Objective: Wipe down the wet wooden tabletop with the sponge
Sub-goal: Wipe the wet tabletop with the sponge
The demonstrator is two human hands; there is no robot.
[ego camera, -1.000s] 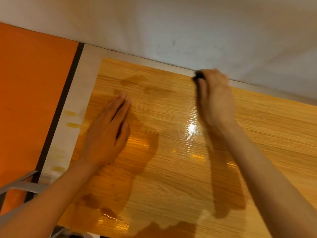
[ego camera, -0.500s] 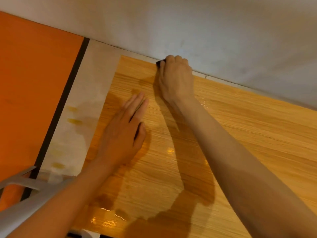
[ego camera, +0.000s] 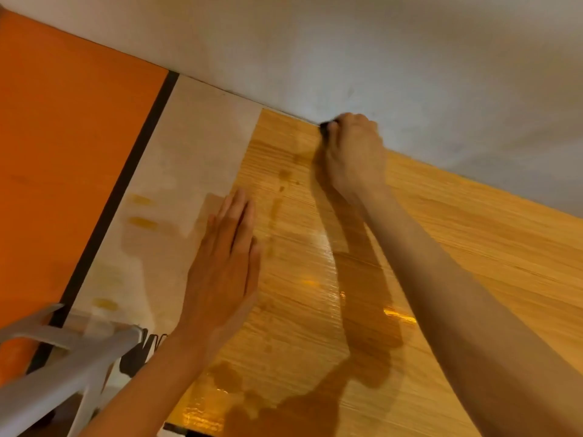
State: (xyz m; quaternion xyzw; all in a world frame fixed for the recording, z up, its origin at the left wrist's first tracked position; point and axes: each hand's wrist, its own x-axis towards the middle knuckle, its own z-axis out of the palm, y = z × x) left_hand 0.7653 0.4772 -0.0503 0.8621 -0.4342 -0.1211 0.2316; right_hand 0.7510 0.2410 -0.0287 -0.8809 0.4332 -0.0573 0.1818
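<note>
Head view: the right hand (ego camera: 355, 152) is curled over a dark sponge (ego camera: 325, 127), gripping it at the far edge of the tabletop (ego camera: 473, 241), right against the white wall (ego camera: 347, 52); only a corner of the sponge shows past the fingers. The left hand (ego camera: 225, 263) lies flat, fingers straight and close together, pressed on the tabletop's left edge beside a pale panel (ego camera: 189, 146). Wet patches glisten between the two arms. A grey frame (ego camera: 63, 367) crosses the lower left corner.
</note>
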